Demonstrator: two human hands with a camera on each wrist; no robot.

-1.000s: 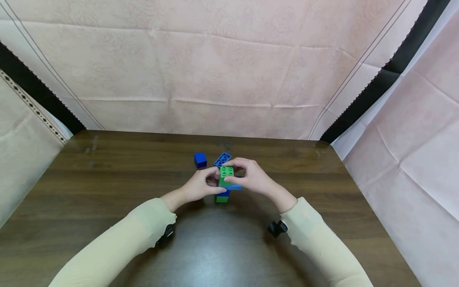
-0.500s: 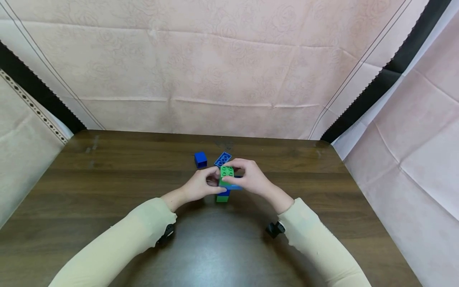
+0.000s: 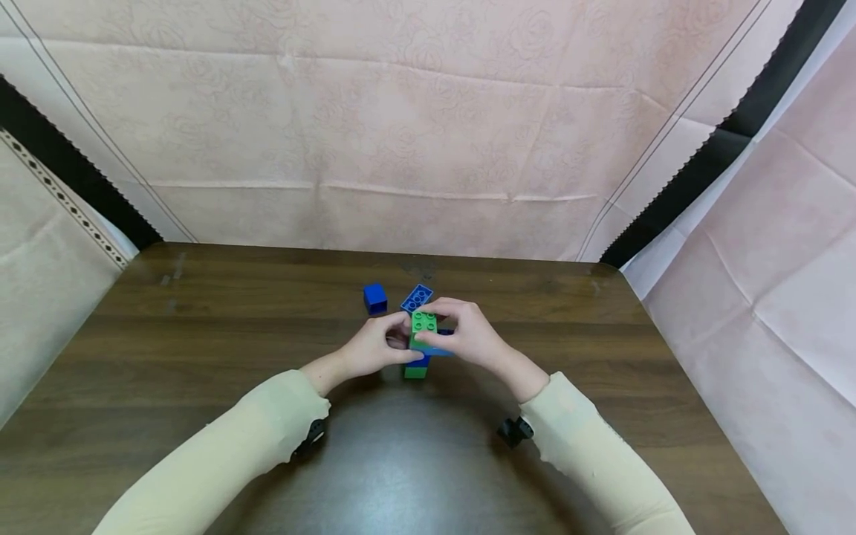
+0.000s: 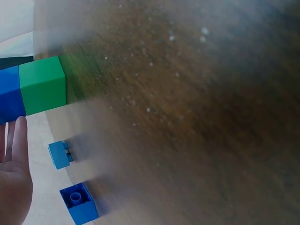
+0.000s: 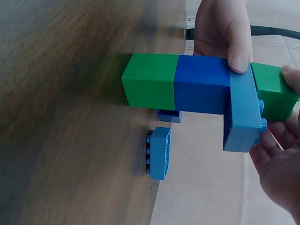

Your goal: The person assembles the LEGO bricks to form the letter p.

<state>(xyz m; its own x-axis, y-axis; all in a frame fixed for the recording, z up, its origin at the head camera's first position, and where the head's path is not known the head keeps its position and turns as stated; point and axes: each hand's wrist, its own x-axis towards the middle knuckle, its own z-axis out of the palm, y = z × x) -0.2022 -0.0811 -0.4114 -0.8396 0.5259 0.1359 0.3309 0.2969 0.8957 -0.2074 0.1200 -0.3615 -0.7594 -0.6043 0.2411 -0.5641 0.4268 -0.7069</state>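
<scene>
Four plastic bricks [image 5: 208,84] stand stacked about midway between the far corners of the brown wooden surface [image 3: 200,357]. The left hand [image 3: 365,347] grips the stack's middle; the right hand [image 3: 472,334] pinches the top green brick [image 3: 423,321]. A blue square brick [image 3: 375,299] and a blue oblong brick [image 3: 417,297] lie nearer the far edge.

Three views on one block stack [image 5: 204,84]: head high and farther off; both wrists low and close.
Head: from above the near side, facing forward and down over the table [image 3: 200,401] to the cloth [image 3: 428,134] behind; left wrist: turned sideways, table filling most of it, block stack cut by left edge; right wrist: also sideways, block stack across the middle; wrists share the bottom green block [image 5: 150,82] and loose blue blocks [image 5: 159,154] beyond.
</scene>
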